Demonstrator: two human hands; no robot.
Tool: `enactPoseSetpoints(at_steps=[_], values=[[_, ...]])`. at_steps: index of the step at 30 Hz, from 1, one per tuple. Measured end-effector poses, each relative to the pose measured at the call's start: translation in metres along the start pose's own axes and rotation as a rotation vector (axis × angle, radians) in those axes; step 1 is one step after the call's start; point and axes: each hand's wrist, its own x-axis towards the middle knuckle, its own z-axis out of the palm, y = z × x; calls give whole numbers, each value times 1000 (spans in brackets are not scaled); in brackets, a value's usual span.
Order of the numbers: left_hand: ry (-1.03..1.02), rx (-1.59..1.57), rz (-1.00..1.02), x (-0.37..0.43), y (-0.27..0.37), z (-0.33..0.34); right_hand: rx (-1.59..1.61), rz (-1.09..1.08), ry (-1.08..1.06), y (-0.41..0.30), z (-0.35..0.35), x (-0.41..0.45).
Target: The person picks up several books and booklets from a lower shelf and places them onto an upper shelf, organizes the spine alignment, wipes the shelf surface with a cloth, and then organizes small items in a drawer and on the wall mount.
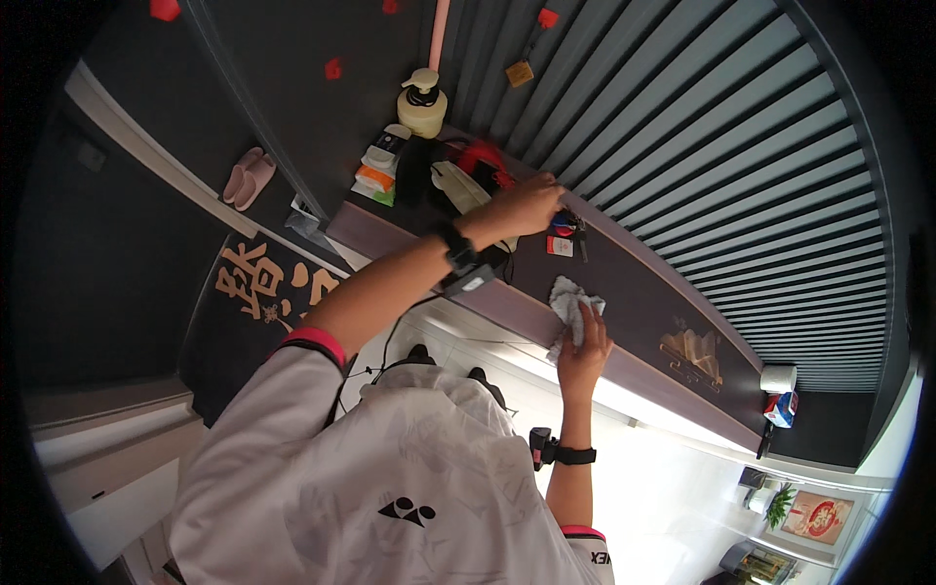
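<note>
My right hand [589,340] grips a crumpled grey-white cloth [567,296] that lies on the dark top of a long narrow cabinet [621,285]. Farther along, my left hand [526,205] reaches over the cabinet to its rear edge, fingers bent together; whether they pinch something small is hidden. Just beside those fingers lie a bunch of keys with a blue fob [561,223] and a small red-and-white card [560,246]. Under my left forearm rests a pale strap-like item [468,190], with a red item [482,157] behind it.
A cream pump bottle [422,106] and several stacked small packs [380,161] stand at the left end. A golden mountain-shaped ornament [691,351] and a paper roll [778,379] are toward the right. Slatted panelling [702,168] rises behind. Pink slippers [250,179] and a dark mat [227,322] lie left.
</note>
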Motion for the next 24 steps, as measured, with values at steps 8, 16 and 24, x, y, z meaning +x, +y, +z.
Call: enactPoseSetpoints(at_steps=[8, 16, 24], values=[[-391, 378, 79, -85, -30, -68, 4, 38, 87, 16, -3, 8], [200, 113, 119, -74, -20, -99, -1, 31, 85, 12, 2, 18], [586, 39, -87, -81, 35, -191, 25, 41, 83, 19, 4, 13]])
